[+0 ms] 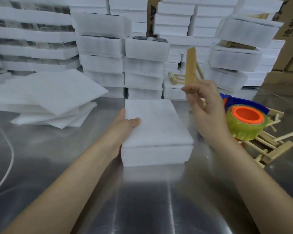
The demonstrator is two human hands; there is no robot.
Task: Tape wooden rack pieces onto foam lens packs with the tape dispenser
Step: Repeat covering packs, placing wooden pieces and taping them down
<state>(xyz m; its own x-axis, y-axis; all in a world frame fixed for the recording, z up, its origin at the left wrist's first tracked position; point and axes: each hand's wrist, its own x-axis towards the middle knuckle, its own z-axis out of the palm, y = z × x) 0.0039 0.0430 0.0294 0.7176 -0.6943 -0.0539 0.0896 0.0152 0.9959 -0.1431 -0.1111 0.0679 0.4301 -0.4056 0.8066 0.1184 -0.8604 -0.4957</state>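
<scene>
Head view: my left hand grips the left edge of the foam lens pack, thumb on top; the pack lies flat mid-desk. Right hand pinches a wooden rack piece upright. Tape dispenser is just right of that hand, sitting on a heap of rack pieces. Stacked packs wall the back; loose foam sheets lie left.
</scene>
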